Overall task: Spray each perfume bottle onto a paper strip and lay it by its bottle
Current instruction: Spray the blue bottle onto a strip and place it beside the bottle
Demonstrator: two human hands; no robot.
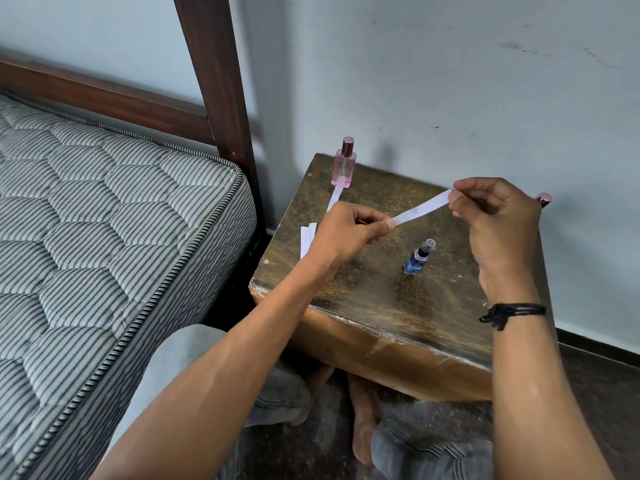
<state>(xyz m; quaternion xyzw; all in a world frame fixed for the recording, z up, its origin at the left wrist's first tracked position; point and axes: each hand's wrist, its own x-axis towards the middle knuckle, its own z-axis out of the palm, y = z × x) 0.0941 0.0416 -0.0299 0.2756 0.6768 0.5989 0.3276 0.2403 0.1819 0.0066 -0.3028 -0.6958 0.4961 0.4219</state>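
Left hand (349, 230) and right hand (491, 206) each pinch one end of the paper strip (422, 206), held taut over the table (381, 306) near the blue bottle (417, 259). Risk: lowering the strip may tip this bottle; a pink cap (543, 199), possibly another bottle, sits behind the right hand and may be knocked

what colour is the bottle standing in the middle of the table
Dark blue, with a clear cap; it shows in the head view, below the paper strip held between both hands.

black cord bracelet (512, 311), grey trousers (180, 358)

Worn, scuffed wooden table (381, 306), matt white paper strip (422, 206), glossy pink glass bottle (344, 169), quilted cloth mattress (104, 220)
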